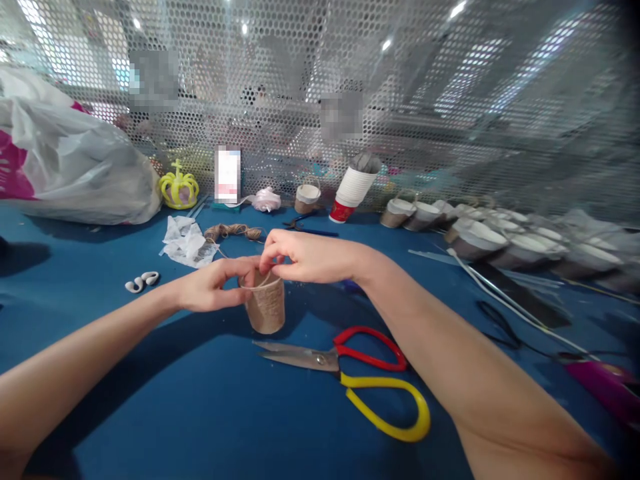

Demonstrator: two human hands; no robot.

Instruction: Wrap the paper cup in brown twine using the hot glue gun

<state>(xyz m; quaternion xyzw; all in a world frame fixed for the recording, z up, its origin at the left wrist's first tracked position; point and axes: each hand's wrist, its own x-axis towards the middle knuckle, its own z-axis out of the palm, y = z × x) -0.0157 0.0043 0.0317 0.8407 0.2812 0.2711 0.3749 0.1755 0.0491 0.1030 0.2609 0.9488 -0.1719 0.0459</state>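
Note:
A small cup wrapped in brown twine or burlap [266, 309] stands upright on the blue table. My left hand [213, 285] grips its rim from the left, fingers at the opening and thumb on the outside. Over the rim, my right hand [295, 255] is closed in a pinch on a thin brown cord [263, 279]; the fingertips partly hide it. Just beyond the hands lies a bundle of brown twine [235, 231]. Large scissors [325, 360] with one red and one yellow handle rest in front of the cup, blades partly apart.
Crumpled white material [184, 241] and white earbuds [143, 281] lie left. Behind are a yellow crown-shaped piece [179, 189], pliers [300, 221] and stacked paper cups [354, 190]. Several covered cups [530, 250], a dark phone-like slab [520, 293] and a purple tool [603, 387] sit right.

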